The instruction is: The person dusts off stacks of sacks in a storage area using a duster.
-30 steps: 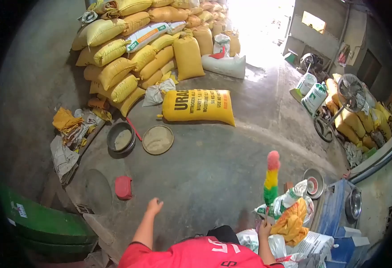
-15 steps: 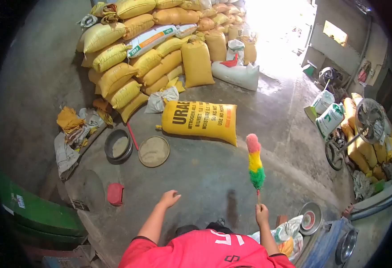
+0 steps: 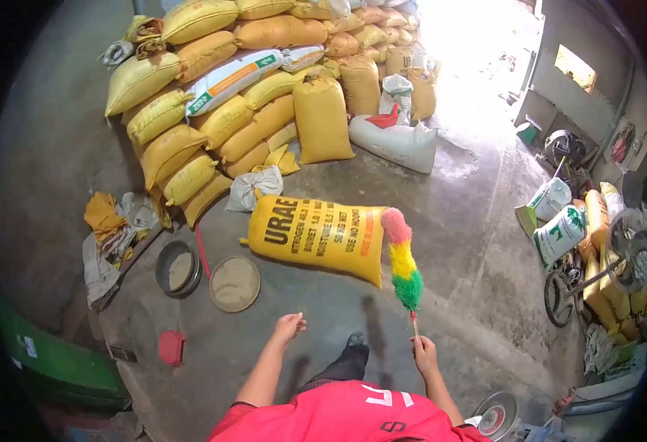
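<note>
In my right hand (image 3: 424, 353) is a fluffy duster (image 3: 404, 269), gripped by its thin handle and held upright. Its head is banded pink, yellow and green. The pink tip overlaps the end of a full yellow urea sack (image 3: 316, 237) lying on the floor ahead. My left hand (image 3: 289, 326) hangs over the floor on the near side of the sack, fingers curled in with nothing in them. A round tray of grain-like material (image 3: 235, 284) lies beyond it to the left, beside a dark basin (image 3: 178, 269).
Stacked yellow sacks (image 3: 264, 125) line the back wall by the bright doorway. A white sack (image 3: 393, 140) lies near them. At the right stand a fan (image 3: 630, 250) and more sacks (image 3: 561, 234). A red container (image 3: 171, 348) sits on the floor at left, near green machinery (image 3: 51, 353).
I have stepped forward, one leg now showing ahead of my body. The urea sack appears closer, and the duster has shifted left in view, now overlapping the sack's end.
</note>
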`<state>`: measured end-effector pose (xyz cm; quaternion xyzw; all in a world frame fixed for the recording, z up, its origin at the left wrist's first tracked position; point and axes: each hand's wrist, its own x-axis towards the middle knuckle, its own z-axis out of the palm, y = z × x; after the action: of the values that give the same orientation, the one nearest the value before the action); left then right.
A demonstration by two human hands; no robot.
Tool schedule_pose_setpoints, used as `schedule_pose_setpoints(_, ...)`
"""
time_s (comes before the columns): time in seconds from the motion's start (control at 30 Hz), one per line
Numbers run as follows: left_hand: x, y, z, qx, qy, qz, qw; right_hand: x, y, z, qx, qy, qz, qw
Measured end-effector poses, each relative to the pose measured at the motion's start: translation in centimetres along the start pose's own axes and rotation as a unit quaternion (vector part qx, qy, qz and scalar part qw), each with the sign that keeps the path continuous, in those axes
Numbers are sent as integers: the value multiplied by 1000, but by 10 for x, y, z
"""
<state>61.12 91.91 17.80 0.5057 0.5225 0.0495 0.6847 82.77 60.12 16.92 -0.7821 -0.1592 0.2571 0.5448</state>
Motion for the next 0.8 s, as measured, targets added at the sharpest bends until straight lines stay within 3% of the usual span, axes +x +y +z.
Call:
schedule_pose_setpoints(0.13, 78, 95, 59, -18, -29, 9, 999, 111, -50, -25, 10, 8, -39, 999)
schedule_pose_setpoints(0.33, 161, 237, 180, 99, -87, 103, 986, 219, -83, -83, 48, 38, -44, 997)
schedule_pose_setpoints(0.4, 193, 257, 225, 102, -103, 139, 980, 248, -95, -105, 58, 32, 3, 998)
schedule_pose_setpoints(0.57, 270, 264, 321, 140, -128, 113, 975, 368, -106, -183, 75, -25, -35, 996)
schedule_pose_setpoints(0.63, 295, 254, 349, 176, -121, 23, 977, 420, -141, -216, 91, -56, -30, 994)
schedule_pose_setpoints(0.73, 315, 279, 380, 247, -134, 42, 959, 523, -141, -260, 27, -77, -104, 991)
schedule_pose_setpoints(0.8, 321, 306, 391, 215, -136, 63, 965, 579, -162, -278, 8, -86, -101, 991)
